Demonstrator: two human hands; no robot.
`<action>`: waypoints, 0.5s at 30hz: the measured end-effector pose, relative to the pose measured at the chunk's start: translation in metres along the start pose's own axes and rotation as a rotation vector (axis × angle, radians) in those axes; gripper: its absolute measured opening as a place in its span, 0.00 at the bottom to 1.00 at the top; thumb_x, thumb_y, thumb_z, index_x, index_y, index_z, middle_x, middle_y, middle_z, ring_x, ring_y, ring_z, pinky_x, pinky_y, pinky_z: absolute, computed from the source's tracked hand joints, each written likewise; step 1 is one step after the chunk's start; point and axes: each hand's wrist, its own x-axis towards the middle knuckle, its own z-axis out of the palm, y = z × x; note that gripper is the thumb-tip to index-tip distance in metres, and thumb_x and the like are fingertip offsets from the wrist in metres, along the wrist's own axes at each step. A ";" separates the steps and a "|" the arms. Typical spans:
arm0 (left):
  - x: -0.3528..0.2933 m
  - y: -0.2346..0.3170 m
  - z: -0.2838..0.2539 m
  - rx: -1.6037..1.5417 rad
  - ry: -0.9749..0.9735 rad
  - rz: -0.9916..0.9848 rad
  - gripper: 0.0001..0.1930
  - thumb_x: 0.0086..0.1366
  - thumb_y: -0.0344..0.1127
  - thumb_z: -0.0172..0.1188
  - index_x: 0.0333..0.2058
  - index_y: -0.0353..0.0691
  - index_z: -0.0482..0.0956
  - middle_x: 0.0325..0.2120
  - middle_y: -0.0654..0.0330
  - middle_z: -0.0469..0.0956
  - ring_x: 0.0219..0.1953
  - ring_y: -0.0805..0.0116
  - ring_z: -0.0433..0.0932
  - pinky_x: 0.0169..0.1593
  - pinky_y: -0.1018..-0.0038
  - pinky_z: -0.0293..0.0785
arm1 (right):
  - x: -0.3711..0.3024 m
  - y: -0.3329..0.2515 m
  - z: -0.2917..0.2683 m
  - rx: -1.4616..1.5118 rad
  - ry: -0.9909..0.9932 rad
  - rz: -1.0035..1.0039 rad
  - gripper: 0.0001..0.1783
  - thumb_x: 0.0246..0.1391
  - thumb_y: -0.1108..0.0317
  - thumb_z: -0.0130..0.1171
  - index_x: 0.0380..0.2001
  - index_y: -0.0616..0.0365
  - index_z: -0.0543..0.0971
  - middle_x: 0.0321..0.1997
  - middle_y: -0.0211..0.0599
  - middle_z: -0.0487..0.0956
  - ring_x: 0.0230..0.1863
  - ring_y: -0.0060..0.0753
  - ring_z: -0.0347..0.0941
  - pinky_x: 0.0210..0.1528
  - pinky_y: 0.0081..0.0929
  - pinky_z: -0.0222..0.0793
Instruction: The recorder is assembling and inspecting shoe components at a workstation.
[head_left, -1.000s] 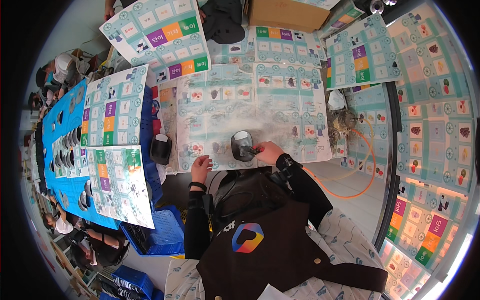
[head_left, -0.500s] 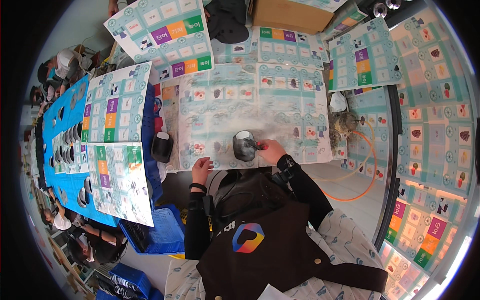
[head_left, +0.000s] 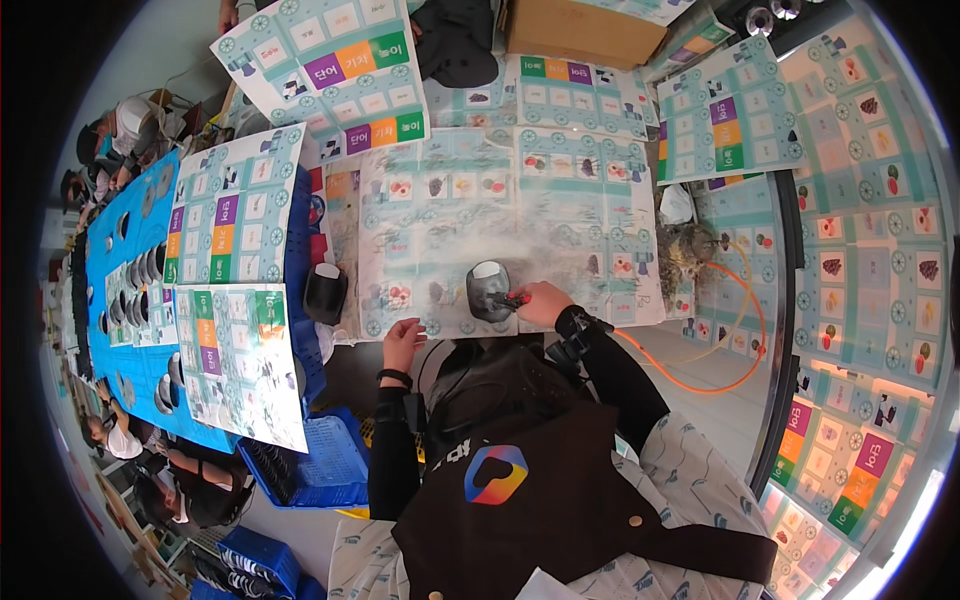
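On the paper-covered worktable (head_left: 440, 230), a dark rounded shell (head_left: 488, 293) with a white upper part lies close to the near edge, dusted grey. My right hand (head_left: 543, 303) is closed around a small red-and-black tool (head_left: 513, 299), whose tip points left over the shell; the fingers hide most of the tool, so its exact kind is unclear. At the table's near edge my left hand (head_left: 404, 338) hovers left of the shell, holding nothing, its fingers loosely bent and apart. A similar black shell (head_left: 325, 294) with a white top stands farther left.
An orange hose (head_left: 752, 310) loops on the right toward my right forearm. Blue crates (head_left: 320, 465) stand low on the left, near a blue-covered table (head_left: 135, 230) with several dark pieces. Printed sheets hang around. A cardboard box (head_left: 583, 32) sits at the back. People are at the far left.
The tool and my right hand have shifted slightly, with the tip now lower over the shell's front. The orange hose has swung upward. My left hand is almost still.
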 end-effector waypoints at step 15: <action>-0.001 0.004 0.006 -0.008 -0.016 -0.009 0.14 0.70 0.35 0.57 0.50 0.35 0.78 0.39 0.58 0.84 0.35 0.72 0.82 0.37 0.79 0.77 | -0.007 -0.009 -0.011 0.106 0.054 -0.023 0.26 0.47 0.62 0.60 0.51 0.56 0.82 0.42 0.54 0.84 0.45 0.57 0.79 0.48 0.40 0.74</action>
